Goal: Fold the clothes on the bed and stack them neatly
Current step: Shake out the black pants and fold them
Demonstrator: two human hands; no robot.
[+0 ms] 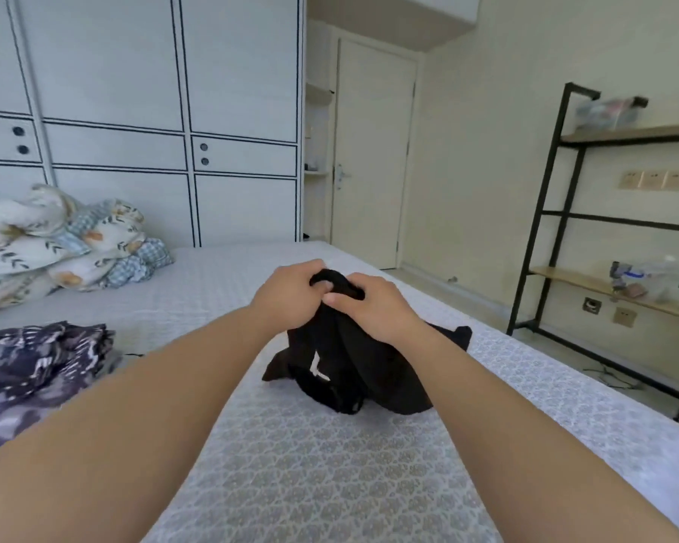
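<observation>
A black garment with a small white mark lies bunched in the middle of the bed. Its upper edge is lifted off the sheet. My left hand grips that edge from the left, fingers curled into the cloth. My right hand holds the same edge right beside it, thumb pressed on the fabric. The rest of the garment hangs down and spreads crumpled on the sheet. A dark blue and grey patterned garment lies folded at the left edge of the bed.
A rumpled floral and checked quilt is heaped at the far left of the bed. White wardrobe doors stand behind it. A black metal shelf rack with bottles stands against the right wall, beside a closed door.
</observation>
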